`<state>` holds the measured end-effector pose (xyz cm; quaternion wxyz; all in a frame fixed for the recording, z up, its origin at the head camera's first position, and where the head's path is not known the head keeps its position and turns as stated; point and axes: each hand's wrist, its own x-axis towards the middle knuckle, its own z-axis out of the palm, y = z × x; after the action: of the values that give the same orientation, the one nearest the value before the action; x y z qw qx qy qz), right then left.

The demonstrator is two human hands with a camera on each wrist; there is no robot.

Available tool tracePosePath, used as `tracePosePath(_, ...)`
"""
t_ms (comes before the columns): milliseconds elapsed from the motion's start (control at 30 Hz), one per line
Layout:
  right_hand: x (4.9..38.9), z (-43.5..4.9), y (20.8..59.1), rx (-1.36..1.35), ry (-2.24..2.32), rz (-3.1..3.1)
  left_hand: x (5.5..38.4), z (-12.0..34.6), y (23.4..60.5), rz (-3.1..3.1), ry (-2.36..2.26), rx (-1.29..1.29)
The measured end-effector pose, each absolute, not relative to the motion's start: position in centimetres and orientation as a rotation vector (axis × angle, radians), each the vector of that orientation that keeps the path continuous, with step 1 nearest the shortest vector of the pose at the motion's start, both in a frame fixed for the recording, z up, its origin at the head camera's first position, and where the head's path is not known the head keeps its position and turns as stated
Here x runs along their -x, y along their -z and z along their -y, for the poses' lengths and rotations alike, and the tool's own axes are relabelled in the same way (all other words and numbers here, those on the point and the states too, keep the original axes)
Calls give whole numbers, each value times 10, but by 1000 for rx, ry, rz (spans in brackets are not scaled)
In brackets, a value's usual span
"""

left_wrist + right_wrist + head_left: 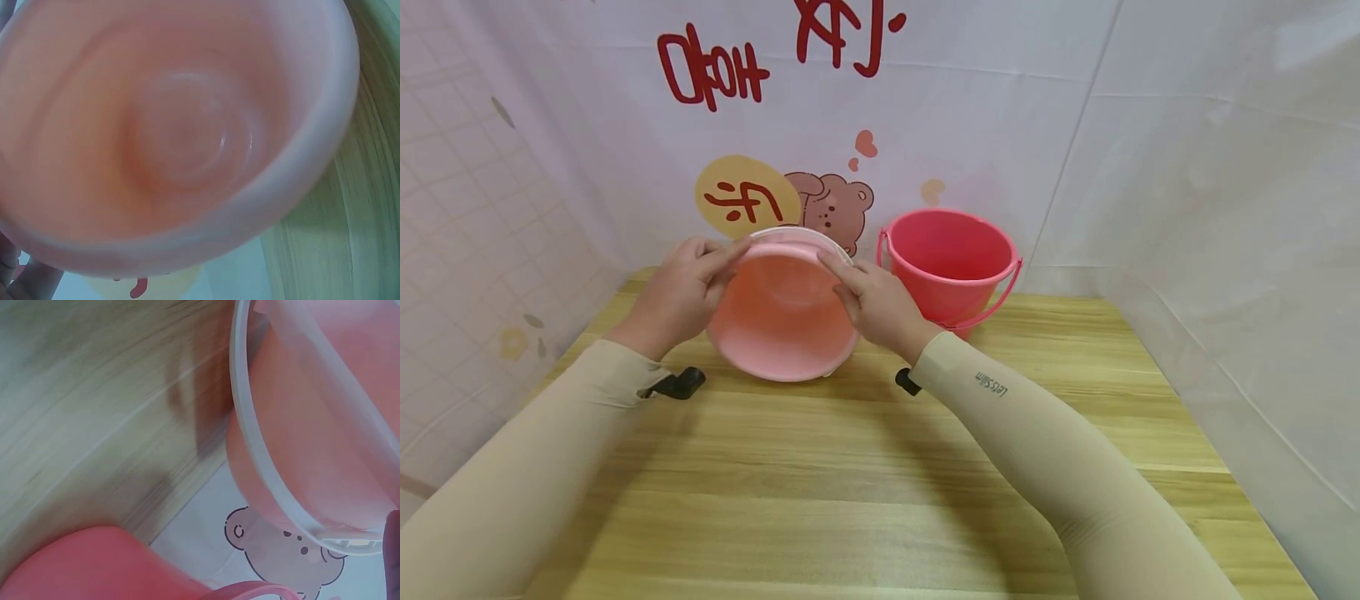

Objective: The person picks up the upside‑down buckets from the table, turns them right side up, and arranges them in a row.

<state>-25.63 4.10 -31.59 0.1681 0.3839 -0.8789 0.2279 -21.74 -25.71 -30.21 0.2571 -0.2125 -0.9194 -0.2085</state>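
A light pink bucket (782,321) is tipped so that its wide mouth faces me; its round bottom shows inside in the left wrist view. My left hand (679,292) grips the rim at the upper left. On the upper right of the same rim, my right hand (883,307) holds on, fingers over the edge. A white handle (253,437) curves round the bucket's outside in the right wrist view. Whether the bucket touches the table is hidden. Just right of my right hand stands an upright red-pink bucket (951,267).
The red-pink bucket's own handle (988,312) hangs down its front. Both buckets are at the back of a wood-grain table (790,500). Behind them hangs a white printed backdrop (1000,108) with a bear, and white sheeting (1247,250) closes the right side.
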Motion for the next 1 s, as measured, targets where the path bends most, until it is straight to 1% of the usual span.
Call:
tracePosePath(467, 256, -41, 302, -976, -824, 2554, 211, 271, 306, 2533, 540, 575)
tracePosePath(833, 255, -46, 298, -887, -1009, 2590, 213, 270, 296, 2606, 604, 494)
tracePosePath(1000, 256, -51, 304, -916, -1004, 2570, 216, 273, 291, 2671, 693, 417)
